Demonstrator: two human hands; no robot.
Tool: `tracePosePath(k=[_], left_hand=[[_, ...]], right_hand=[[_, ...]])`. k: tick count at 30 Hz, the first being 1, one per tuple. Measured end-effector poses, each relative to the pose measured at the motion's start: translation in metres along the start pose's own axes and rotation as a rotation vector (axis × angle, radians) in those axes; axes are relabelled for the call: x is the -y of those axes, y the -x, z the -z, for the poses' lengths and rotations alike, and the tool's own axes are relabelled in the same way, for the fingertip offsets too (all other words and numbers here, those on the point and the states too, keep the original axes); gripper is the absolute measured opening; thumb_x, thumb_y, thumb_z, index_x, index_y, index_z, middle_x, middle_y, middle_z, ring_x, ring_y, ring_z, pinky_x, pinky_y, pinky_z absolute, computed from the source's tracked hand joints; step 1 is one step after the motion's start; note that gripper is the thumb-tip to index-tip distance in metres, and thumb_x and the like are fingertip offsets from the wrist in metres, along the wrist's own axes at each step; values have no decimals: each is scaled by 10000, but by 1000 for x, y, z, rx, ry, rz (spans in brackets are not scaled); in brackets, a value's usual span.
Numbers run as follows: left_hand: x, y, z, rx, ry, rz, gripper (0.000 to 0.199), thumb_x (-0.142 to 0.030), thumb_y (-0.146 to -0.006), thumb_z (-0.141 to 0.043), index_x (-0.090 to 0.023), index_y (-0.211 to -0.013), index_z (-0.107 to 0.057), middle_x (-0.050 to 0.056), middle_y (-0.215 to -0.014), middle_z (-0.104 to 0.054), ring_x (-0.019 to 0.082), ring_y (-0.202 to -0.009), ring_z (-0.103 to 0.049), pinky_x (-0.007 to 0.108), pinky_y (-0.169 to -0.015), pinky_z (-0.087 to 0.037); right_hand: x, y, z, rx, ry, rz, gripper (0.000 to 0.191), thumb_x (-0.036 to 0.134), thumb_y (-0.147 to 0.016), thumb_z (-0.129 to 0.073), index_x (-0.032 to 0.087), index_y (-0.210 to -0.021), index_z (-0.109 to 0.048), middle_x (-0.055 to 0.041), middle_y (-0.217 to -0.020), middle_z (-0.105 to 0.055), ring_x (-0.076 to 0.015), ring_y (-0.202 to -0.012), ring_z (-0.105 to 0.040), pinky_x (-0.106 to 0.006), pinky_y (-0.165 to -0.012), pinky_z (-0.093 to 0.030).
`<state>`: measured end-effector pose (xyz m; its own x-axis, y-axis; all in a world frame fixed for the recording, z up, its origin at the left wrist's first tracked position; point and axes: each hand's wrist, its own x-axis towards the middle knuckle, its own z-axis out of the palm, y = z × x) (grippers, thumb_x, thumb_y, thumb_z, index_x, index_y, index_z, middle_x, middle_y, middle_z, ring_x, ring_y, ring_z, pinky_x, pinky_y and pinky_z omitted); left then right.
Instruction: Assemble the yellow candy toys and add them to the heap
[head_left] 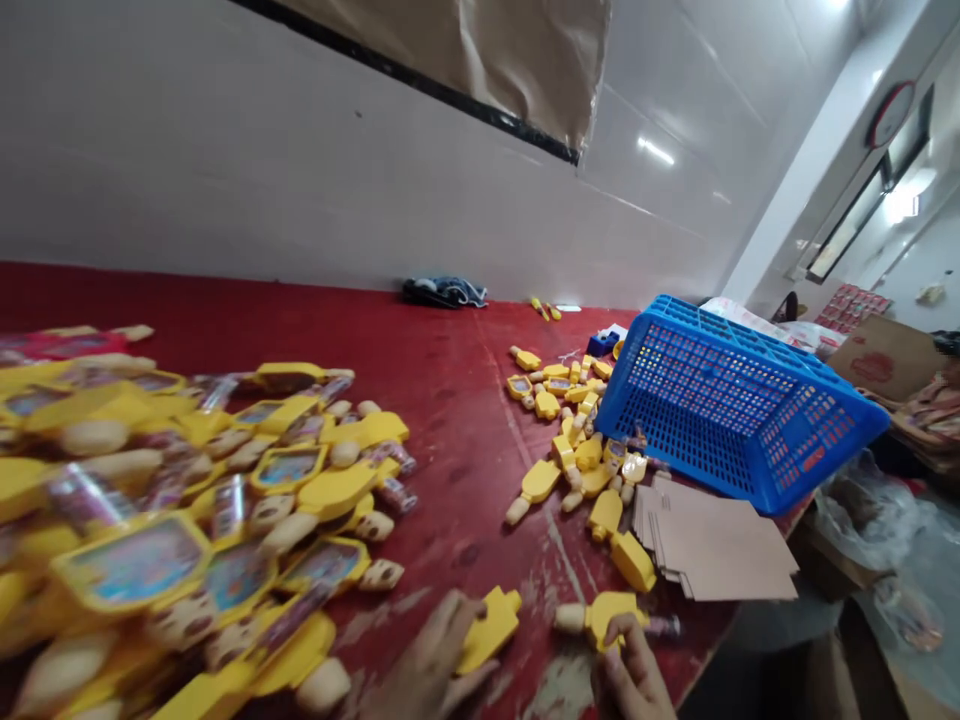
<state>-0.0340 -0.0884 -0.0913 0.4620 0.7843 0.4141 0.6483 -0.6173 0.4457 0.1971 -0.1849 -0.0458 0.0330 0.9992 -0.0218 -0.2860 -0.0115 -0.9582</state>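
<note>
My left hand [429, 655] is closed around a yellow plastic toy piece [492, 628] just above the red table. My right hand [636, 672] pinches the lower edge of a yellow toy [611, 612] with a beige knob at its left end and a clear tube sticking out on its right. To the left spreads a big heap of similar yellow toys [322, 490], with beige ends, blue picture windows and small tubes of purple bits. Several more yellow pieces [589, 450] lie loose beyond my right hand. Motion blurs the heap's near side and my left hand.
A blue plastic basket [739, 400] lies tipped on its side at the right, its opening towards me. Flat brown cardboard sheets [727, 545] sit by the right edge of the red table [442, 400]. A dark cloth [445, 292] rests against the wall.
</note>
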Motion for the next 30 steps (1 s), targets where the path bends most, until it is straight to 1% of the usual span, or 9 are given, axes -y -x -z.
tracePosePath(k=[2, 4, 7, 10, 13, 15, 17, 23, 30], left_hand=[[-5, 15, 6, 5, -13, 73, 439, -323, -771, -574, -200, -1184, -489, 121, -1170, -581, 257, -1019, -611, 335, -805, -544], [-17, 25, 15, 128, 33, 59, 496, -228, -720, -580, -194, -1199, -458, 126, -1192, -574, 277, -1094, -567, 381, -889, -501], [-46, 33, 39, 286, 203, 163, 613, -118, -626, -538, -218, -1212, -389, 98, -1185, -586, 261, -1046, -581, 411, -886, -480], [-76, 36, 72, 330, 442, 340, 602, -202, -655, -569, -219, -1214, -345, 93, -1188, -573, 238, -1030, -577, 394, -889, -468], [-99, 40, 100, 428, 580, 403, 683, -354, -644, -654, -210, -1239, -351, 105, -1218, -560, 255, -1067, -563, 396, -910, -462], [-109, 43, 111, 491, 589, 413, 673, -378, -611, -665, -216, -1208, -399, 73, -1117, -616, 238, -959, -609, 354, -823, -500], [-118, 46, 119, 528, 555, 383, 566, -343, -610, -627, -223, -1136, -458, 29, -968, -650, 199, -817, -628, 286, -702, -507], [-132, 55, 133, 706, 501, 309, 379, -348, -674, -555, -215, -1024, -497, 25, -860, -647, 178, -714, -628, 255, -629, -492], [-135, 63, 139, 840, 214, 249, 518, -343, -629, -601, -206, -1123, -521, 63, -844, -680, 256, -728, -670, 278, -586, -483]], right_hand=[[8, 6, -1, 58, 54, -26, 394, 600, -819, -497, 279, -973, -327, 106, -533, -264, -75, -439, -202, -198, -447, -175], [20, 8, -4, 124, 167, -31, 454, 576, -821, -516, 283, -1095, -303, 101, -572, -324, -70, -444, -239, -191, -451, -215], [42, 9, -12, 171, 426, 58, 367, 488, -816, -571, 251, -1036, -396, 61, -660, -455, -69, -499, -367, -190, -482, -299], [65, 13, -22, 244, 829, 340, 214, 389, -822, -584, 211, -925, -525, 0, -725, -593, -102, -580, -517, -211, -522, -384], [84, 20, -36, 314, 1192, 755, 214, 340, -844, -554, 178, -983, -573, -20, -654, -637, -127, -524, -557, -240, -484, -399], [93, 27, -46, 353, 1317, 966, 258, 343, -881, -499, 134, -1018, -562, -34, -618, -635, -143, -480, -554, -267, -437, -393], [100, 34, -54, 419, 1362, 1060, 294, 330, -913, -444, 89, -1053, -537, -44, -605, -630, -153, -462, -552, -282, -402, -390], [104, 52, -61, 594, 1335, 1076, 294, 259, -927, -391, 34, -1092, -484, -54, -568, -621, -153, -427, -538, -275, -350, -390], [96, 69, -60, 670, 1271, 946, 295, 242, -913, -398, 40, -1118, -468, -80, -606, -655, -165, -442, -567, -277, -363, -409]])
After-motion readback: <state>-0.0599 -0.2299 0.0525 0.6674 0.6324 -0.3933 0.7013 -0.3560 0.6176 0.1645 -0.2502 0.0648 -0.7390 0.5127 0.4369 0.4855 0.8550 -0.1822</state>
